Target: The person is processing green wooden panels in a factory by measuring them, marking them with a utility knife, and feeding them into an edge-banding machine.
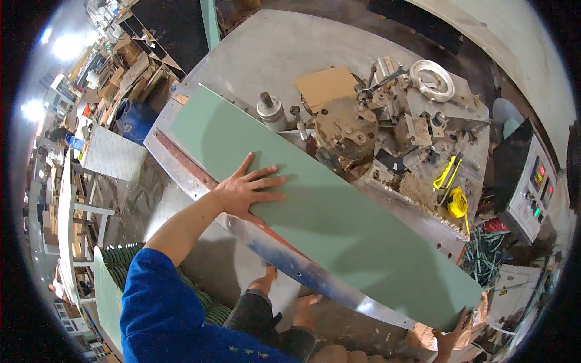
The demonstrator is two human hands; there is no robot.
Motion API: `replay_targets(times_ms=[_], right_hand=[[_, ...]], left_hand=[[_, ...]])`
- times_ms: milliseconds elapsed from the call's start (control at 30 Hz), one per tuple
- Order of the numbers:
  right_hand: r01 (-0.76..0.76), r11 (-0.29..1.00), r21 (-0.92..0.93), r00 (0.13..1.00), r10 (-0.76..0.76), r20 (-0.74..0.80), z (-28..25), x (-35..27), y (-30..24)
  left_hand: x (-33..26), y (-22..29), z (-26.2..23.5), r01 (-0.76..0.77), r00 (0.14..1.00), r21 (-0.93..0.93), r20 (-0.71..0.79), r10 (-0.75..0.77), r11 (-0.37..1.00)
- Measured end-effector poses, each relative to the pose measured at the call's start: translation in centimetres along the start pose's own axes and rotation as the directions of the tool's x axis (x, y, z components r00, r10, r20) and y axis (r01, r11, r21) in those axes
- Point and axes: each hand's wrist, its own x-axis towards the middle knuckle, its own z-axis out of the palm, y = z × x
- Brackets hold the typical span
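A long, flat green board lies slantwise across a metal machine table, from the upper left down to the lower right. My left hand rests palm down on it near its near edge, fingers spread. At the board's lower right end, my right hand grips the rounded edge, partly cut off by the picture's lower rim. A reddish-brown strip shows along the board's near side.
Beyond the board stand a dusty round machine head, a metal cylinder and a white ring. A yellow utility knife and tape measure lie at the right. A control box stands farther right; stacked green boards stand lower left.
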Motion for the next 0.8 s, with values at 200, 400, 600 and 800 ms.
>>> replay_targets(times_ms=[200, 400, 600, 800], right_hand=[[-0.061, 0.987, -0.150, 0.996, 0.051, -0.072, 3.4, -0.7, -6.7], [0.058, 0.986, -0.158, 0.990, -0.077, -0.122, 6.3, -2.3, -4.7], [0.116, 0.985, -0.125, 0.987, -0.128, -0.093, 7.7, -4.6, -11.2], [0.017, 1.000, 0.002, 0.978, -0.016, -0.208, 11.3, -5.5, -13.8]], left_hand=[[-1.2, -3.0, -0.3, -0.012, 1.000, -0.021, -0.027, 0.011, 1.000], [-3.0, -6.7, -0.4, -0.035, 0.999, -0.057, -0.037, 0.033, 0.998], [-4.7, -10.3, -1.3, -0.059, 0.998, -0.028, 0.012, 0.059, 0.998], [-5.9, -13.8, -1.8, -0.051, 0.998, -0.029, 0.044, 0.053, 0.998]])
